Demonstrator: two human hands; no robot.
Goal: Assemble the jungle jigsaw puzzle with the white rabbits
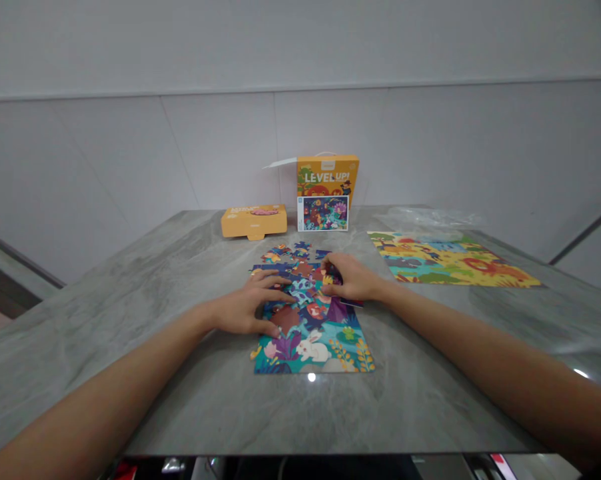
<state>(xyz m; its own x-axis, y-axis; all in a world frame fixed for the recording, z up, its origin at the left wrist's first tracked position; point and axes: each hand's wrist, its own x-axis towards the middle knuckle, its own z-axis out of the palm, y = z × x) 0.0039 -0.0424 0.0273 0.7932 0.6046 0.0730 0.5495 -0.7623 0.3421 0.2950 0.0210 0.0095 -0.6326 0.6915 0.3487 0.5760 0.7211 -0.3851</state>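
A partly joined jigsaw puzzle [313,347] lies flat on the table in front of me, with a white rabbit and plants along its near edge. My left hand [245,307] rests on its left side, fingers spread over the joined pieces. At the upper right of the puzzle, my right hand [348,277] has its thumb and fingers curled around a puzzle piece [327,283], mostly hidden by the fingers. Loose pieces [276,253] lie just beyond the far edge. A dark piece [351,303] sits under the right wrist.
Behind the puzzle stands a yellow "LEVEL UP!" box [328,175] with a picture card [325,213] leaning on it. To its left is a low yellow box [254,222]. On the right lie a joined animal puzzle [445,260] and clear plastic wrap [425,217] on the grey table [145,280].
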